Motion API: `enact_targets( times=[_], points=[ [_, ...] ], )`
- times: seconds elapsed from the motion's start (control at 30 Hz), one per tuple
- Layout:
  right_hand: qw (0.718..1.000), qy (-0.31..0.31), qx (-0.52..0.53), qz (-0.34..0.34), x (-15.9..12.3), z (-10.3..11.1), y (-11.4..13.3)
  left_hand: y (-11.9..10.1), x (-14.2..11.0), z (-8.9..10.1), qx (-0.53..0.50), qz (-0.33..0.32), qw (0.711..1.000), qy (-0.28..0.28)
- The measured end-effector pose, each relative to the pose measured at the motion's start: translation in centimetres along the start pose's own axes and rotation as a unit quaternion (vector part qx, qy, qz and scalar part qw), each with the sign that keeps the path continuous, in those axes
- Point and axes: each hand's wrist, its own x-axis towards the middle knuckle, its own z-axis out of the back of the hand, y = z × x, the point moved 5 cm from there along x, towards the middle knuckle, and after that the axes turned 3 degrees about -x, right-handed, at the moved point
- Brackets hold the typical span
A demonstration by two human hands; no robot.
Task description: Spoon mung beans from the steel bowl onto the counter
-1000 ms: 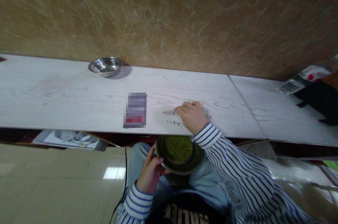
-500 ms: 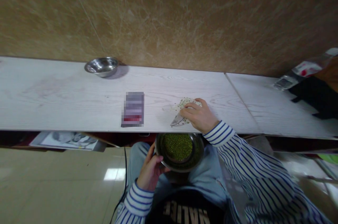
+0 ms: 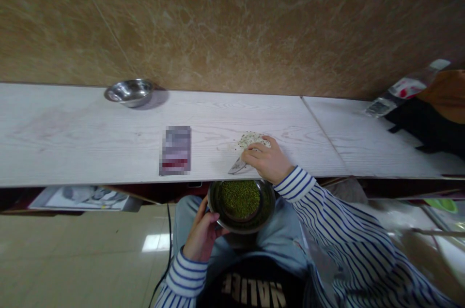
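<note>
The left hand (image 3: 203, 236) grips the bowl (image 3: 268, 206) over the lap, by the table's (image 3: 90, 153) edge; lots of green beans (image 3: 240, 199) are already in it; the right hand (image 3: 269, 160) pinches a thin, pointed thing (image 3: 237, 166); a speckled heap (image 3: 250, 139) is still on the table.

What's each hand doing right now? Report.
Left hand: holding the metal bowl of mung beans by its side.
Right hand: closed on a pointed grey tool, kind unclear.
</note>
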Motion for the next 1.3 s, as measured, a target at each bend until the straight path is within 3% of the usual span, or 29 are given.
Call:
enact_targets(
  times=[0.23, 0.43, 0.57, 0.97, 1.3],
  points=[
    [1.0, -0.028, -0.008, -0.001, -1.6, 1.3, -0.7, 0.1, -0.1, -0.4, -0.003, 0.0, 1.0, 0.005],
    [0.995, -0.034, 0.004, -0.09, -4.3, 2.8, -1.1, 0.4, 0.1, -0.3, -0.004, 0.003, 1.0, 0.007],
    [0.993, -0.021, 0.005, -0.114, -5.6, 2.9, -0.4, 0.5, 0.2, -0.3, -0.004, 0.008, 1.0, 0.009],
    [0.994, 0.024, -0.007, -0.108, -5.5, 2.5, 1.1, 0.4, 0.0, -0.6, -0.004, 0.012, 1.0, 0.001],
    [0.995, 0.022, 0.0, -0.097, -5.5, 2.6, 1.7, 0.4, 0.2, -0.5, -0.008, 0.006, 1.0, 0.011]
  ],
)
